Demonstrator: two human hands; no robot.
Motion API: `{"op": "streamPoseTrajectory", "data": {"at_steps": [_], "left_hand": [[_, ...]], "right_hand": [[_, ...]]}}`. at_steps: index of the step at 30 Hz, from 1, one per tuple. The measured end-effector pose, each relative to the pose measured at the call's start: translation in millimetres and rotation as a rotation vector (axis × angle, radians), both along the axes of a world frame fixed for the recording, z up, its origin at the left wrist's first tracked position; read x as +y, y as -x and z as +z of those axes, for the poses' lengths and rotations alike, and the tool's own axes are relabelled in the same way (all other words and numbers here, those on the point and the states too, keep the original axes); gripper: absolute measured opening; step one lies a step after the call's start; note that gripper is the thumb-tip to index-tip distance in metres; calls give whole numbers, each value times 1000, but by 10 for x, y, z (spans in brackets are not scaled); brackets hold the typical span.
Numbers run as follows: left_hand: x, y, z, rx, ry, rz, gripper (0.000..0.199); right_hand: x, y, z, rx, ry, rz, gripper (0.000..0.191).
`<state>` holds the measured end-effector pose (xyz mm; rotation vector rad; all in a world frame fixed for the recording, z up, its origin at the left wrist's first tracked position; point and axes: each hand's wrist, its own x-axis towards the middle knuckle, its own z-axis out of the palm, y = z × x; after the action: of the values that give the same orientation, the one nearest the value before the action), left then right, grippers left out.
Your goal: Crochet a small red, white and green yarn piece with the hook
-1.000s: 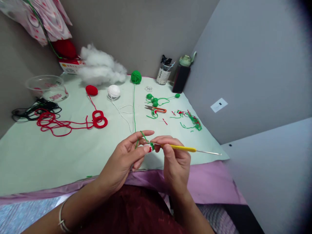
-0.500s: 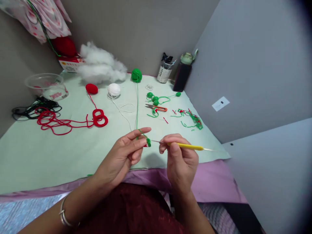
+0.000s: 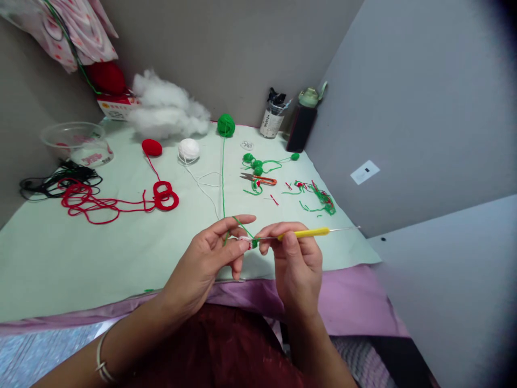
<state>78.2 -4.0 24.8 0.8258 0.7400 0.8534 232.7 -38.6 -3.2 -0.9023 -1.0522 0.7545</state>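
Observation:
Between the thumb and fingers of my left hand [image 3: 214, 248] is a small crochet piece [image 3: 254, 244] in green, white and red, partly hidden by the fingertips. Green yarn [image 3: 223, 183] runs from the green ball [image 3: 226, 125] down over my left index finger to the piece. My right hand [image 3: 297, 258] grips a crochet hook [image 3: 309, 233] by its yellow handle. The hook's thin metal shaft reaches left to the crochet piece; its tip is too small to make out there.
Orange-handled thread snips [image 3: 264, 180] lie beyond my hands, beside small green crochet balls [image 3: 257, 166] and yarn scraps [image 3: 323, 198]. Left are a red ball [image 3: 152, 147], white ball [image 3: 189, 150], red crochet rings [image 3: 165, 195] and stuffing [image 3: 167, 105]. A bottle [image 3: 302, 121] stands at the back right.
My left hand has turned and shifted slightly right, showing the white part of the piece. The hook has moved left and now meets the piece. The green yarn has swung left.

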Motion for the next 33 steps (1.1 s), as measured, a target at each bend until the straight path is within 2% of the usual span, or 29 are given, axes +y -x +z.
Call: {"op": "streamPoseTrajectory", "data": {"at_steps": [5, 9, 11, 13, 15, 17, 19, 21, 24, 27, 30, 31, 33], "left_hand": [[-2, 10, -41, 38, -67, 39, 35], [-22, -16, -104, 52, -140, 93, 39], [-31, -33, -108, 24, -118, 102, 46], [-25, -39, -85, -33, -19, 54, 53], [-3, -28, -46, -93, 113, -22, 54], [26, -7, -10, -134, 189, -55, 49], [42, 7, 11, -151, 184, -33, 45], [36, 1, 14, -142, 143, -14, 45], [3, -41, -7, -94, 70, 11, 46], [-9, -78, -44, -78, 38, 50, 45], [28, -70, -75, -138, 133, -33, 38], [48, -59, -80, -159, 174, -68, 35], [83, -35, -80, -191, 222, -82, 30]], "right_hand": [[-89, -26, 44, -268, -44, -86, 20], [-119, -9, 13, -638, -239, -186, 22], [-110, 10, -43, -824, -345, -265, 25], [-101, 26, -104, -942, -400, -376, 30], [-99, 31, -131, -913, -388, -415, 32], [-95, 29, -105, -716, -296, -331, 28], [-78, 29, -44, -458, -209, -263, 24], [-49, 36, 13, -328, -166, -190, 21], [-19, 55, 28, -356, -144, -137, 20], [-38, 62, -34, -571, -199, -241, 25], [-74, 42, -89, -818, -292, -342, 30], [-80, 31, -90, -814, -295, -347, 30], [-78, 9, -67, -637, -242, -326, 27]]}}
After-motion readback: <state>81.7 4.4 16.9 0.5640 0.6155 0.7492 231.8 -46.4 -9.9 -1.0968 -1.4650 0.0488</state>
